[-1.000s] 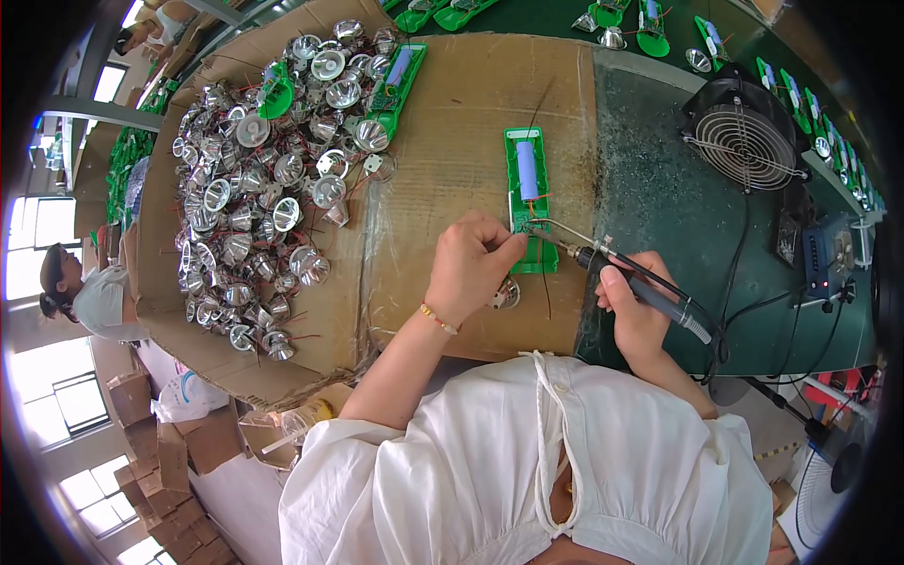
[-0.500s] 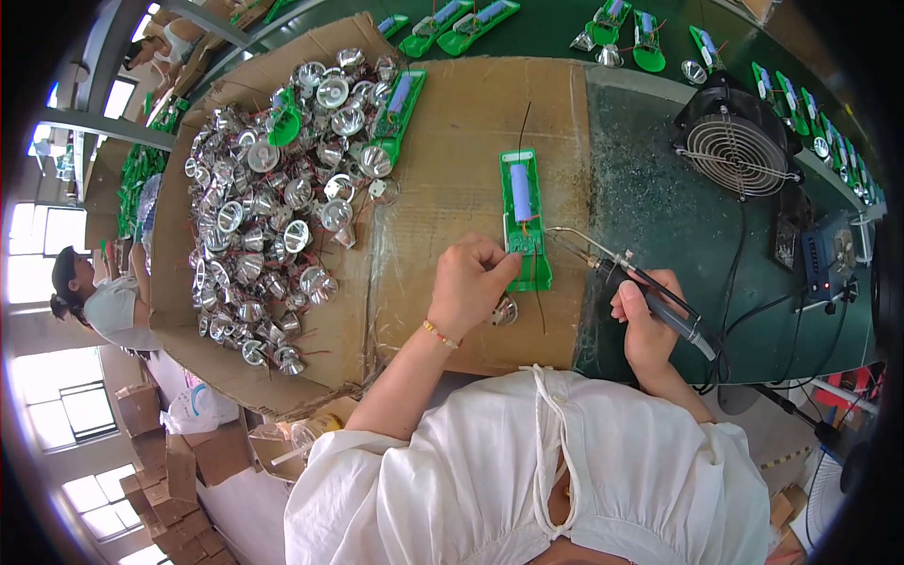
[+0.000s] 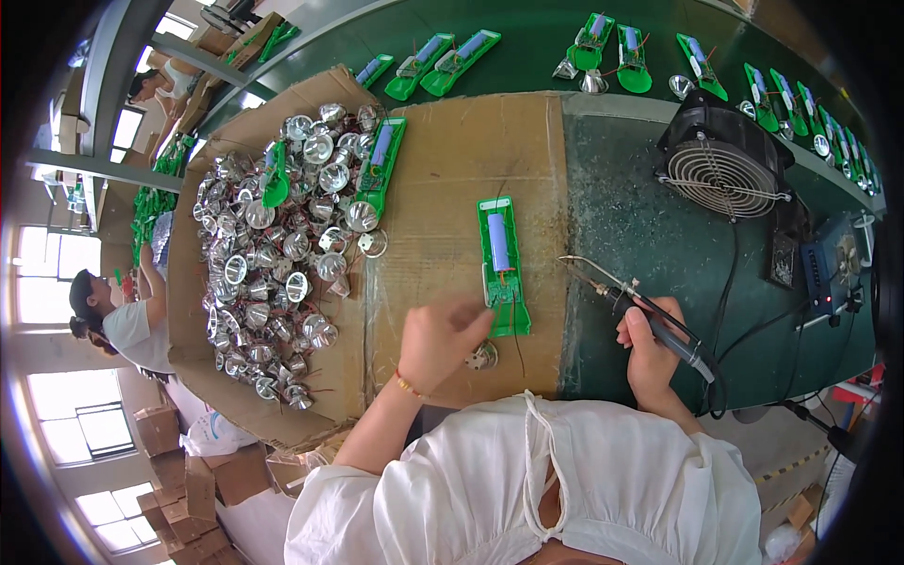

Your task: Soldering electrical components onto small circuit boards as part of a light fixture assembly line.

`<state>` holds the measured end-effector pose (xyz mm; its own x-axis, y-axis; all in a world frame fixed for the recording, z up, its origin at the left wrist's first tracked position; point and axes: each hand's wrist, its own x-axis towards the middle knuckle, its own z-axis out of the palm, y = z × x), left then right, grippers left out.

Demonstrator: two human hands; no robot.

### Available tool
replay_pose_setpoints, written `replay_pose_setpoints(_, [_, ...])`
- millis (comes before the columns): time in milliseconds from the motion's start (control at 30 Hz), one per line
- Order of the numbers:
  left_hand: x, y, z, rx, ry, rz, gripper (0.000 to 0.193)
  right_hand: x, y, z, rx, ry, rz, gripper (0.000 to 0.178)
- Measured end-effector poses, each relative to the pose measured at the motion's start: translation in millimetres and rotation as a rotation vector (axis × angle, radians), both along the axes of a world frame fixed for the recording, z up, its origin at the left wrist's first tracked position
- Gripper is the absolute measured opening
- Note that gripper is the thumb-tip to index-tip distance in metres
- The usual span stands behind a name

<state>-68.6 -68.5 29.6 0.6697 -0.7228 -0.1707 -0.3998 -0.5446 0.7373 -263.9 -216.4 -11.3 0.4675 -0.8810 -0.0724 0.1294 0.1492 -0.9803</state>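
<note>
A green flashlight housing [image 3: 518, 320] lies open on the cardboard, holding a blue cylindrical battery [image 3: 499, 243], a small green circuit board [image 3: 504, 293] and thin wires. My left hand [image 3: 438, 341] hovers at the housing's lower left side, its fingers curled and smeared by motion, so anything between them is hidden. Just below it sits a silver reflector [image 3: 483, 356], partly covered by the hand. In my right hand [image 3: 653, 347] is a soldering iron [image 3: 659, 330] with a thin feed tube alongside. Its tip points left, apart from the housing.
A cardboard box [image 3: 320, 428] full of silver reflectors [image 3: 297, 247] stands at the left, another green housing [image 3: 377, 169] on its edge. A black fan [image 3: 723, 169] and blue soldering station [image 3: 831, 266] stand at the right. Several green housings [image 3: 633, 61] line the far side.
My left hand has drawn back from the circuit board toward the lower left. The soldering iron's tip has come away from the board to the right. The view has shifted slightly.
</note>
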Motion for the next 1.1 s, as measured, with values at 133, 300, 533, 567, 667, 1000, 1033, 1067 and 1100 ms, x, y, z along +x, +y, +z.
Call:
replay_pose_setpoints(133, [31,-37,-6,0.103,-0.026,-0.143,0.016,1,-1,2,0.035,-0.002,0.01,0.016])
replay_pose_setpoints(300, [134,-150,-11,-0.069,-0.282,-0.08,0.028,5,1,4,0.059,0.063,-0.004,0.016])
replay_pose_setpoints(533, [197,-116,11,0.324,-0.972,-0.021,0.044,4,-1,2,0.089,0.079,-0.028,0.015])
replay_pose_setpoints(567, [198,-105,4,0.371,-0.907,-0.041,0.048,6,1,4,0.093,0.073,-0.036,0.015])
replay_pose_setpoints(667, [189,-92,-8,0.428,-0.834,-0.064,0.056,9,1,7,0.079,0.067,0.012,0.015])
replay_pose_setpoints(1000, [41,-80,-8,0.115,-0.659,-0.152,0.051,5,2,-2,-0.064,0.076,-0.142,0.014])
replay_pose_setpoints(1033, [39,-69,-5,0.131,-0.659,-0.13,0.051,7,2,-4,-0.092,0.071,-0.154,0.013])
replay_pose_setpoints(1067, [37,-58,-3,-0.025,-0.659,-0.087,0.049,9,4,-4,-0.091,0.07,-0.139,0.013])
replay_pose_setpoints(1100, [33,-52,1,-0.191,-0.647,-0.053,0.048,11,5,-3,-0.089,0.081,-0.126,0.013])
